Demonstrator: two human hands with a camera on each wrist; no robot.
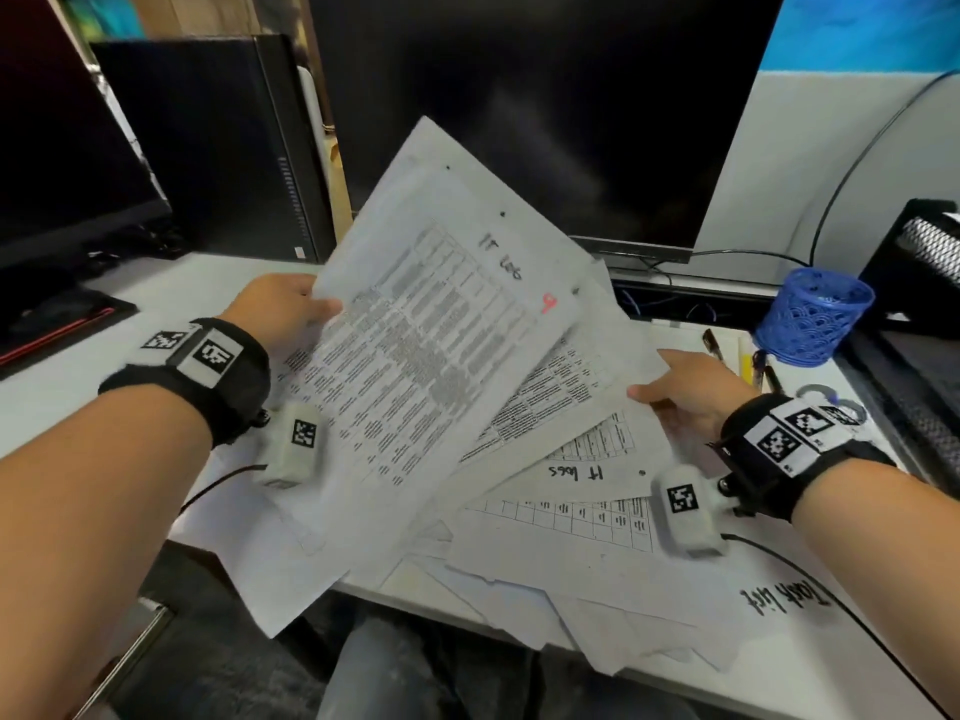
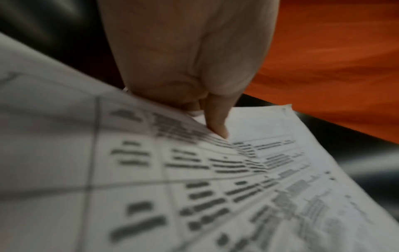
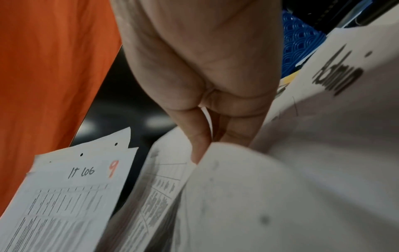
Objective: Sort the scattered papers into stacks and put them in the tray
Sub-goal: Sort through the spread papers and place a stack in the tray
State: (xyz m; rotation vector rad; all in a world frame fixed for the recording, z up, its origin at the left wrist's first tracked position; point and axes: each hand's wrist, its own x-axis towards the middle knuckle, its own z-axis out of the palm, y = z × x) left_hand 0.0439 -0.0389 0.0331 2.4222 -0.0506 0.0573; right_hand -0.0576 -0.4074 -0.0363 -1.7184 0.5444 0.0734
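My left hand (image 1: 291, 309) grips the left edge of a raised, tilted bundle of printed sheets, and its top page (image 1: 431, 324) is marked "IT LOG" with a red 9. The thumb (image 2: 218, 126) presses on the bundle's printed face (image 2: 194, 187). My right hand (image 1: 685, 387) pinches the right edge of a printed table sheet (image 1: 566, 387) lying under that bundle. In the right wrist view the right hand's fingers (image 3: 200, 146) clamp that sheet's edge (image 3: 159, 196). More papers (image 1: 571, 543) lie scattered on the white desk. The black mesh tray (image 1: 930, 252) stands at the far right.
A blue mesh pen cup (image 1: 815, 314) and pens (image 1: 717, 345) sit between my right hand and the tray. A large dark monitor (image 1: 545, 111) stands behind the papers, a PC tower (image 1: 208, 148) to its left. A "Task list" sheet (image 1: 784, 597) lies front right, and papers overhang the desk's front edge.
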